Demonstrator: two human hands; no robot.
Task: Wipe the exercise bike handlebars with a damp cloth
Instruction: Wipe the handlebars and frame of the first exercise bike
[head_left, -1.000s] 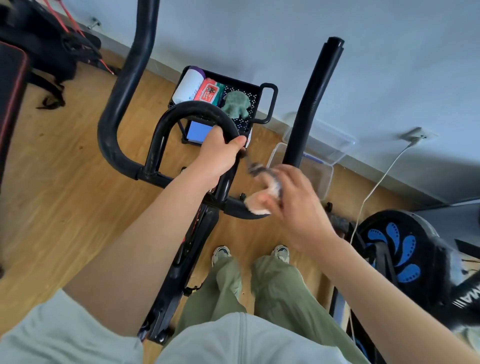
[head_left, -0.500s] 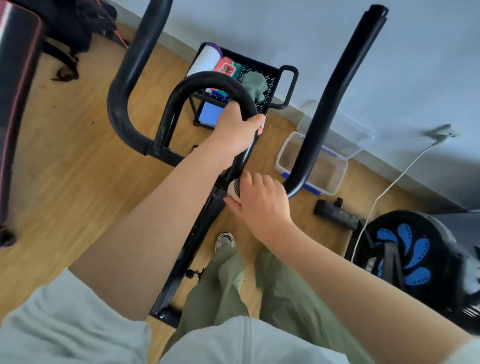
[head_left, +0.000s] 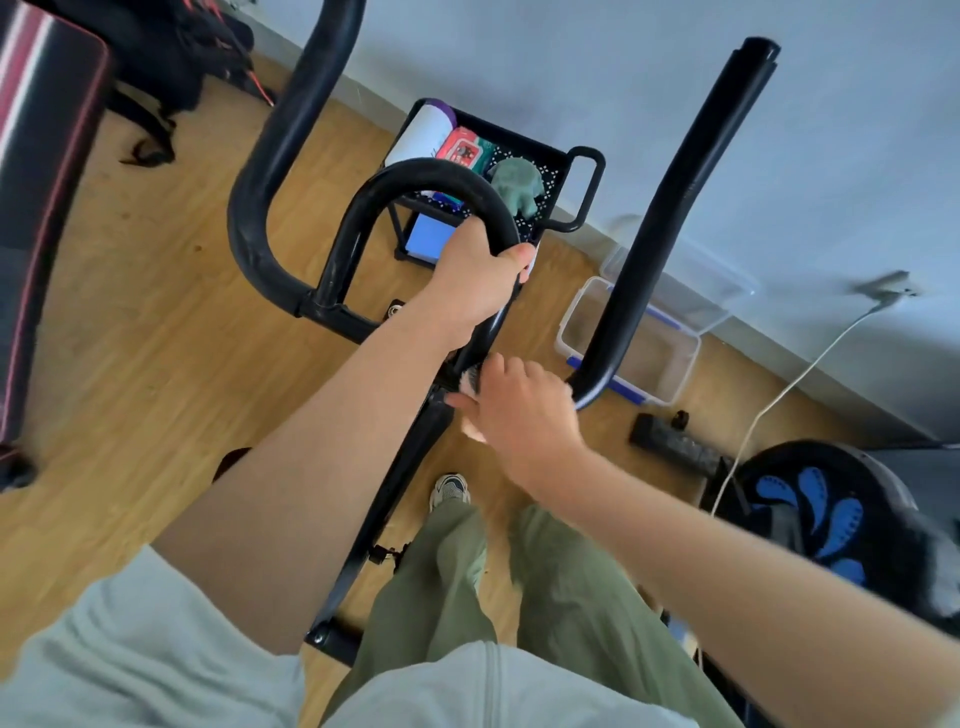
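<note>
The black exercise bike handlebars (head_left: 415, 179) fill the middle of the head view: an inner loop, a left outer bar and a right outer bar (head_left: 670, 208) rising toward the wall. My left hand (head_left: 478, 280) grips the right side of the inner loop. My right hand (head_left: 519, 410) is closed around a pale cloth (head_left: 470, 382) and presses it against the bar at the junction just below the loop. Most of the cloth is hidden under my fingers.
A black cart (head_left: 550, 166) with a white roll, a red packet and a green toy stands by the wall behind the bars. A clear plastic box (head_left: 675, 358), a power strip (head_left: 670, 441) with a white cable, and a blue-patterned black machine (head_left: 831, 514) lie at the right. A black seat (head_left: 36, 208) is at the left.
My right hand with the cloth moved from the lower right bar bend to the junction under the inner loop and stays there. The left hand kept its grip. The view shifted.
</note>
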